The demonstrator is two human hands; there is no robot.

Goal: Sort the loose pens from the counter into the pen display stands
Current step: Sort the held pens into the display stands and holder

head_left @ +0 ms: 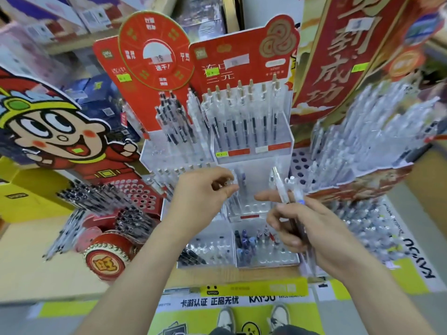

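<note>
The person stands at the front edge of the worktop (31, 264). A clear pen stand (266, 261) sits in the middle, close to that edge.

The left hand (203, 194) is over the stand's middle step. Its grip pinches the top of a clear pen (230, 183), which looks blurry. The right hand (321, 233) is near it, with a small gap between them. Its grip is curled round a bunch of pens (280, 187) that point up, and one finger sticks out toward the left hand.

Full pen racks crowd both sides. The open room is the row of holes (251, 207) on the middle step. A red drum (108, 258) sits left, near the front edge.
</note>
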